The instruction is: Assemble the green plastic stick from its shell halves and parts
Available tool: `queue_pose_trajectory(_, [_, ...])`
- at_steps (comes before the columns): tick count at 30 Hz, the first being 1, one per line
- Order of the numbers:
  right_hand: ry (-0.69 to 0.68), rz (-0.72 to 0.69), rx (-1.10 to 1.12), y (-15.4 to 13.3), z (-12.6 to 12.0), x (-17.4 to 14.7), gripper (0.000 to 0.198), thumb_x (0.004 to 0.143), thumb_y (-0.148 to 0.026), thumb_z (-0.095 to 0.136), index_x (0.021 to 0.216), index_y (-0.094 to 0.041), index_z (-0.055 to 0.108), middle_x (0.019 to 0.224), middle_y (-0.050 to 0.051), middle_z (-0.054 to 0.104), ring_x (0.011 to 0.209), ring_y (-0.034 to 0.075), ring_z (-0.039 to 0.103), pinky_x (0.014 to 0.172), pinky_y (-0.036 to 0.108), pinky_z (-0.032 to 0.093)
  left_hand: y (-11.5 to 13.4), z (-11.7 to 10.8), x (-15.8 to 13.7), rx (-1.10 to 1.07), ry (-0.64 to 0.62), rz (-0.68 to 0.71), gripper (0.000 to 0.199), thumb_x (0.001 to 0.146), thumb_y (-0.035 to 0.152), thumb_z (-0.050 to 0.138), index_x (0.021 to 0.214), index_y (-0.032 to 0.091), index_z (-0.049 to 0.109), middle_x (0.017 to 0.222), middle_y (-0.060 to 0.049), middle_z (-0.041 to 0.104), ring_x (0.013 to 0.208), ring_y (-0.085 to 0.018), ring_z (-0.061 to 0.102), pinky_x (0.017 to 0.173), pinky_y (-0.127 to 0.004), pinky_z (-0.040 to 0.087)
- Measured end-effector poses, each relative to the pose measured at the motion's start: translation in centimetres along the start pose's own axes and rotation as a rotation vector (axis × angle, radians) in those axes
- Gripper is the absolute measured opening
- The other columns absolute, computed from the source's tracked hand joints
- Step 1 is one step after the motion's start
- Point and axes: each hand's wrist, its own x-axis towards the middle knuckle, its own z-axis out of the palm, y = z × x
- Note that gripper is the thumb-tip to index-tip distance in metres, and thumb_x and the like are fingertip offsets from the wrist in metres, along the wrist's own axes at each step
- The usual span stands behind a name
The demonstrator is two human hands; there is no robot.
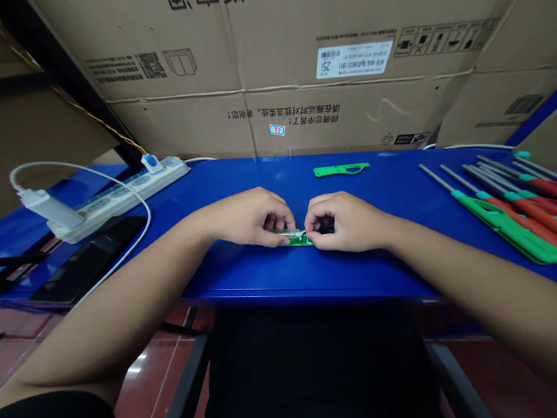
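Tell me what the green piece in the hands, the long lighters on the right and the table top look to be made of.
Green piece: likely moulded plastic, mostly hidden by the left hand and right hand. Long lighters: glossy green and red plastic handles, grey metal-looking rods. Table top: smooth blue, slightly reflective; material unclear.

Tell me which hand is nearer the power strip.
Left. The left hand lies right of and below the power strip, with bare table between; the right hand is farther right still.
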Motion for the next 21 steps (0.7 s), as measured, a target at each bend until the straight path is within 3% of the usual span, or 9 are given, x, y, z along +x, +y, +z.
queue_pose_trajectory(21, [0.035,-0.016,0.023,0.42,-0.02,-0.08,0.004,0.071,-0.016,0.066,0.074,-0.018,0.069,0.078,0.001,0.065,0.069,0.012,0.057,0.067,0.026,0.045,-0.06,-0.10,-0.15,-0.021,0.004,-0.001,0.018,0.082,0.025,0.069,0.099,0.019,0.075,0.078,-0.001,0.069,0.066,-0.010,0.060,0.062,-0.019,0.045])
